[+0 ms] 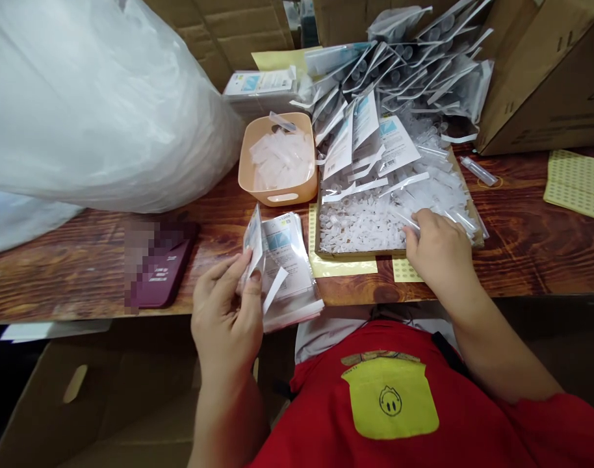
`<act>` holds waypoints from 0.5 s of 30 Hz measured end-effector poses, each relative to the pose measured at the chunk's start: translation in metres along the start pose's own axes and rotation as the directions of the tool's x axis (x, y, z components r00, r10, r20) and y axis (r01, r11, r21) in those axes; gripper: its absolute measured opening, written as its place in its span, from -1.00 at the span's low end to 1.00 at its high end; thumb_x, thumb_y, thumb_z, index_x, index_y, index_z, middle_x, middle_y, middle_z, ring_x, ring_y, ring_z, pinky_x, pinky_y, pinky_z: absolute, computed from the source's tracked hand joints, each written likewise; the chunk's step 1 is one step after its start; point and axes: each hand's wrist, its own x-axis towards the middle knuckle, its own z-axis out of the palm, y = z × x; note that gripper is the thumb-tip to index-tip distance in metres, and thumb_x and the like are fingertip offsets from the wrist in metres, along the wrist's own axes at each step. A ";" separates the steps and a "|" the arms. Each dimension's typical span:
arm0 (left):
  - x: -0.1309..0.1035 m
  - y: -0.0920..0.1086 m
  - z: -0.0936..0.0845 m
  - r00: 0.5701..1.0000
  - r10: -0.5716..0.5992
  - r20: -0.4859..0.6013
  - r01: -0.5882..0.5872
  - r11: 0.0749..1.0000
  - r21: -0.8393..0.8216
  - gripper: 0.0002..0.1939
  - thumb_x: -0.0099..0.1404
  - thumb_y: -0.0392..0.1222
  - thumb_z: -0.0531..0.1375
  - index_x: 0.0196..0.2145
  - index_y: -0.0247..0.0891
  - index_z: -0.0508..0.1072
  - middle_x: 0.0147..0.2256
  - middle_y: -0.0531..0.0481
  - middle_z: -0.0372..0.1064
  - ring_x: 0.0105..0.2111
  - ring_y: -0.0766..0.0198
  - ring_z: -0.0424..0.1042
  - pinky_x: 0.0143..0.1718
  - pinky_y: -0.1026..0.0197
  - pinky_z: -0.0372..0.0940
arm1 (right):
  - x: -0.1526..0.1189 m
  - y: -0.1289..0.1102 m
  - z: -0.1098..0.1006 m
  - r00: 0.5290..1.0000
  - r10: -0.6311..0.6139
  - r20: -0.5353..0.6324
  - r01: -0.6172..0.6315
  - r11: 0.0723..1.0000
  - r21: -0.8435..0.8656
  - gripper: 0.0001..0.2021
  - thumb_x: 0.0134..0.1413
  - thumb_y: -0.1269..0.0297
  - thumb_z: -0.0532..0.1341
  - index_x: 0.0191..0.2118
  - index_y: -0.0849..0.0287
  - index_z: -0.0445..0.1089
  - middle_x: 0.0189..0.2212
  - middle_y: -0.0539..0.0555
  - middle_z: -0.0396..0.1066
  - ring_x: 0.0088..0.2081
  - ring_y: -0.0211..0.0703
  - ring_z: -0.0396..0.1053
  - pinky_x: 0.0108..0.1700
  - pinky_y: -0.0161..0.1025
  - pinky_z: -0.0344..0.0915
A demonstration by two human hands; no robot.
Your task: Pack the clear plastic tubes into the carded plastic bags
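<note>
In the head view, the left hand (229, 305) pinches an upright clear packet (254, 237) between thumb and fingers, just above the left side of a packet stack (292, 260); the right hand (440, 247) has thumb and index finger closed on what looks like a clear tube (408, 222), over the front of a shallow cardboard tray (360, 252). The stack's near end juts past the front edge of the counter (535, 260), so a bump from the left wrist could tip it off or fan it out. Small white pieces (355, 227) lie heaped close to the tray's low front wall, and a dragging wrist could spill some. Filled packets (375, 130) lean over the tray's back half; a knock there might slide them onto the pieces. The slick tube could also slip from a light pinch. As for room, the peach basket (277, 195) stands close against the tray's left side, leaving hardly any gap, and a big plastic bag (106, 110) bulges over the counter at back left. More open surface lies right of the tray and between the stack and the dark red phone case (167, 279).
</note>
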 end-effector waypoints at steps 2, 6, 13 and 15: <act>-0.002 0.002 0.002 0.999 -0.044 -0.028 0.043 0.999 -0.027 -0.65 0.46 -0.12 0.26 0.15 -0.11 0.61 0.07 -0.13 0.53 0.02 0.11 0.56 0.10 0.07 0.45 | 0.001 -0.003 -0.001 1.000 0.012 -0.013 -0.012 0.999 -0.037 -0.84 0.21 0.33 0.17 -0.19 0.29 0.45 -0.27 0.25 0.51 -0.23 0.04 0.40 -0.17 -0.13 0.16; -0.003 0.006 0.004 0.993 -0.100 -0.066 0.094 0.992 -0.089 -0.69 0.43 -0.12 0.29 0.08 -0.17 0.65 0.03 -0.13 0.54 -0.17 0.25 0.57 -0.16 0.22 0.46 | -0.001 0.002 0.002 0.986 -0.054 -0.157 0.046 0.997 -0.060 -0.81 0.26 0.30 0.14 -0.19 0.26 0.46 -0.27 0.21 0.52 -0.25 0.03 0.40 -0.17 -0.09 0.17; -0.009 0.008 0.007 0.985 -0.128 -0.114 0.110 0.983 -0.148 -0.74 0.39 -0.17 0.33 0.02 -0.13 0.65 -0.05 -0.07 0.57 -0.36 0.36 0.45 -0.29 0.24 0.39 | 0.000 0.011 -0.010 0.860 -0.246 -0.447 0.335 0.933 0.133 -0.78 0.33 0.41 0.24 0.05 0.25 0.46 -0.17 0.18 0.54 -0.16 -0.10 0.51 -0.11 -0.19 0.43; -0.011 0.011 0.010 0.983 -0.135 -0.125 0.113 0.979 -0.171 -0.76 0.38 -0.20 0.34 -0.01 -0.15 0.65 -0.09 -0.05 0.56 -0.41 0.39 0.42 -0.33 0.26 0.37 | 0.000 -0.001 -0.025 0.792 -0.290 -0.537 0.442 0.879 0.177 -0.65 0.25 0.49 0.32 0.13 0.21 0.45 -0.14 0.18 0.53 -0.12 -0.11 0.52 -0.03 -0.19 0.48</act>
